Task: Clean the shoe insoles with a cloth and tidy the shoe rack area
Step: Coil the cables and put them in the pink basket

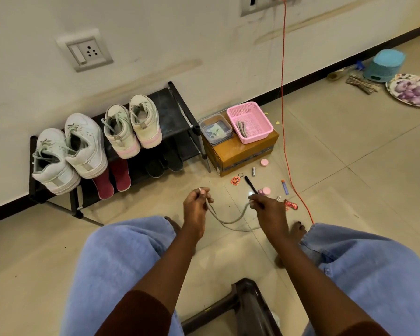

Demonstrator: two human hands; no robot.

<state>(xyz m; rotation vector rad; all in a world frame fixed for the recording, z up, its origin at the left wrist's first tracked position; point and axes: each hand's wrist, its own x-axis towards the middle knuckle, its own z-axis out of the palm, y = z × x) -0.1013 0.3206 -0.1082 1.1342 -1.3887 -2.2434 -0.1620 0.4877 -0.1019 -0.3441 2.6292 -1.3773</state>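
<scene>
A person in blue jeans sits over a tiled floor (349,132), both arms stretched forward. The left hand (196,206) is closed around one end of a grey shoelace (230,220), and the right hand (268,209) pinches the other end together with a black pen (251,186); the lace sags in a loop between them, just above the floor.

Against the wall stands a black shoe rack (177,117). Its top shelf carries a pair of white sneakers (68,154) at the left and a pair of cream high-top sneakers with pink soles (132,127) beside them. On the lower shelf, two maroon insoles (112,180) jut out over the front edge, with dark slippers (164,162) to their right.

Just right of the rack sits a brown cardboard box (243,154). On it rest two containers side by side: a clear plastic tub (215,128) with a lid, holding small items too unclear to name, and a pink lattice basket (251,122) with a bundle of grey laces (242,128) lying in it.

Small things lie scattered on the floor in front of the box: a pink round lid (264,162), an orange keychain (235,180), a small white tube (254,171) and a blue marker (284,186). An orange cable (283,93) runs down the wall and across the floor. Far right, a teal basket (383,66) stands upside down near a plate of onions (412,89).
</scene>
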